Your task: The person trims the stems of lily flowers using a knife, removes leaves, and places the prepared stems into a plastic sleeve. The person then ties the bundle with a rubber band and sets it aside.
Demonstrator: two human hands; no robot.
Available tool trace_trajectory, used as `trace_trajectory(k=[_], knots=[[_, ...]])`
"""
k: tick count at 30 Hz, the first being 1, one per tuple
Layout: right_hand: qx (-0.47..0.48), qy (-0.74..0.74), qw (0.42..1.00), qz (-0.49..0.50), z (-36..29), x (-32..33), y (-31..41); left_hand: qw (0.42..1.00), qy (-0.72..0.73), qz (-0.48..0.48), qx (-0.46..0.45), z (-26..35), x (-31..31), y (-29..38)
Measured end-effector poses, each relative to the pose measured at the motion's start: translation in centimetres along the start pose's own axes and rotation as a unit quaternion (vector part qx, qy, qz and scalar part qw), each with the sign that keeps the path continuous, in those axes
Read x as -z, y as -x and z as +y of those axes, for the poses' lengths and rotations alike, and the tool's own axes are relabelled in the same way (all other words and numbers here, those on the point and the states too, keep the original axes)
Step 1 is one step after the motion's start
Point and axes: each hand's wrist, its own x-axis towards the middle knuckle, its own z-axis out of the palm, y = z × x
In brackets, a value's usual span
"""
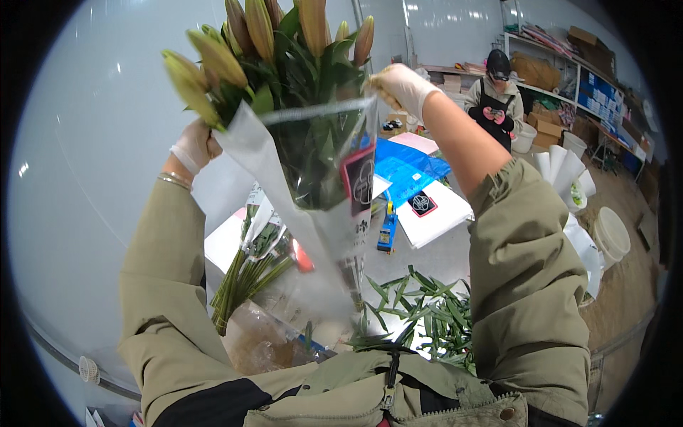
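A bouquet of lily buds [261,37] with dark green leaves stands in a white and clear flower sleeve [320,213] in front of me. My right hand [397,91], in a pale glove, pinches the sleeve's upper right corner. Gloved too, my left hand [195,144] grips the sleeve's upper left edge, its fingertips partly hidden. The sleeve's lower end hangs over the table and is slightly blurred. Below it at the left lie wrapped flower bunches with tied green stems [240,283]. Loose cut leaves [437,315] are heaped at the right.
A blue tape dispenser [387,229] stands beside a stack of white sleeves [437,213] and blue plastic film [408,165]. Clear plastic [261,331] lies near my jacket. Further off, a person [496,101] stands before shelves. White buckets [611,235] and wrapped bouquets [565,171] are at the right.
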Motion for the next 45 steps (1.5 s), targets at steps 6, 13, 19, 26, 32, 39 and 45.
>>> trace_trajectory(k=[6, 13, 19, 26, 32, 39, 45], knots=[[0.032, -0.177, 0.984, 0.006, -2.1, 4.0, 3.3, 0.989, 0.087, 0.047, -0.109, 2.3, -1.6, 2.7], [0.095, -0.141, 0.982, 0.086, -7.5, 6.7, 6.2, 0.957, -0.073, -0.046, -0.276, 6.5, -2.2, -2.7], [0.168, -0.249, 0.953, 0.049, -8.7, 13.1, 5.3, 0.966, 0.044, -0.088, -0.24, 11.5, -3.9, -2.8], [0.2, -0.347, 0.906, 0.135, -12.1, 15.3, 3.8, 0.885, -0.078, -0.039, -0.457, 15.2, -3.9, -6.3], [0.201, -0.391, 0.89, 0.119, -12.3, 11.7, 4.6, 0.816, 0.217, -0.01, -0.535, 5.0, -6.3, 2.1], [0.209, -0.305, 0.921, 0.12, -14.9, 11.5, 8.3, 0.916, -0.099, 0.025, -0.387, -14.4, -14.7, 13.4], [0.235, -0.357, 0.892, 0.147, -15.2, 12.4, 8.4, 0.916, -0.055, 0.036, -0.395, -15.2, -14.8, 12.2]])
